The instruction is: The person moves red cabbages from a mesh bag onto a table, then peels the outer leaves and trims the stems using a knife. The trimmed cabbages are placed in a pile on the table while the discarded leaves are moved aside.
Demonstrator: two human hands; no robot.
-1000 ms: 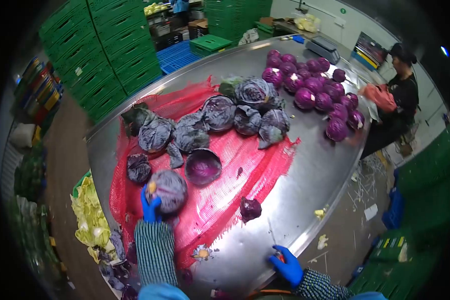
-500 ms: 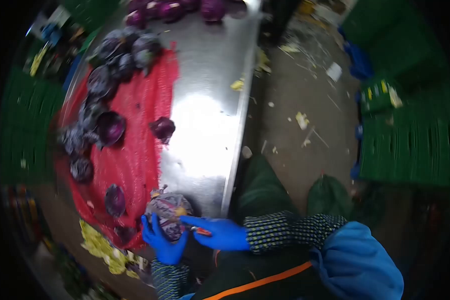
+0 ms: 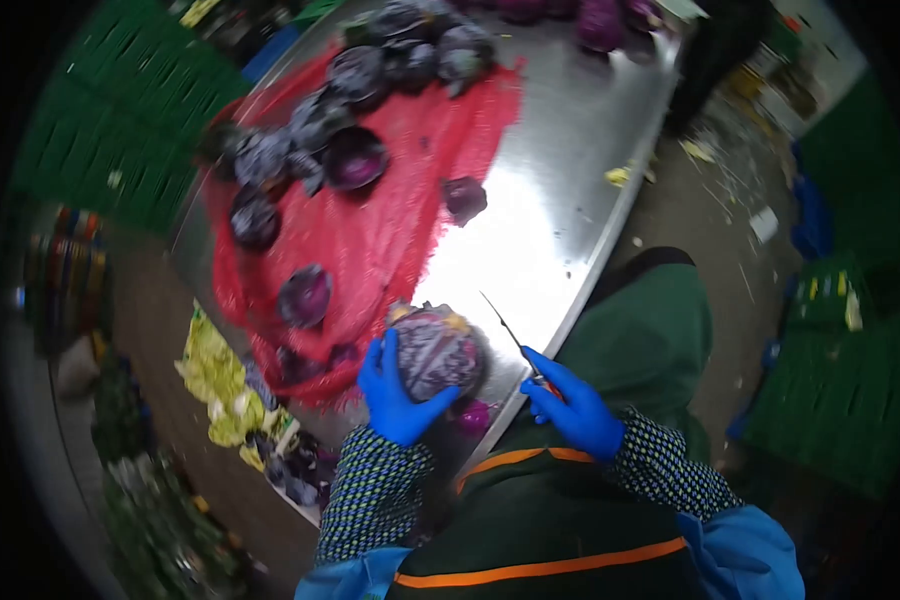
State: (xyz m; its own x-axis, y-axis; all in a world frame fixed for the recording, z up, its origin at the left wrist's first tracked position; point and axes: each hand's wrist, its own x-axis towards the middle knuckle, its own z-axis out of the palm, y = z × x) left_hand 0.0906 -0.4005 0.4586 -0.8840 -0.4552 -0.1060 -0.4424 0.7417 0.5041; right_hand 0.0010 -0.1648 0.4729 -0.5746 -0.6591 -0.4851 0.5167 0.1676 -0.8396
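Note:
A red cabbage (image 3: 435,352) with a whitish, veined outer skin rests near the close edge of the steel table. My left hand (image 3: 398,400), in a blue glove, grips its near left side, thumb and fingers spread around it. In my blue-gloved right hand (image 3: 578,410) is a knife (image 3: 504,324) with a thin dark blade and a red handle. The blade points up and left, apart from the cabbage. A small bright purple piece (image 3: 473,416) lies just below the cabbage.
A red net sack (image 3: 400,190) spreads over the steel table (image 3: 545,150), with several dark cabbages (image 3: 358,75) and loose leaves on it. Peeled purple cabbages (image 3: 600,25) sit at the far end. Green crates (image 3: 105,130) stand at both sides. Yellow-green leaves (image 3: 215,375) lie at lower left.
The knife has moved off the cabbage to the right with my right hand. My left hand still grips the cabbage, now turned differently. The camera view has rotated.

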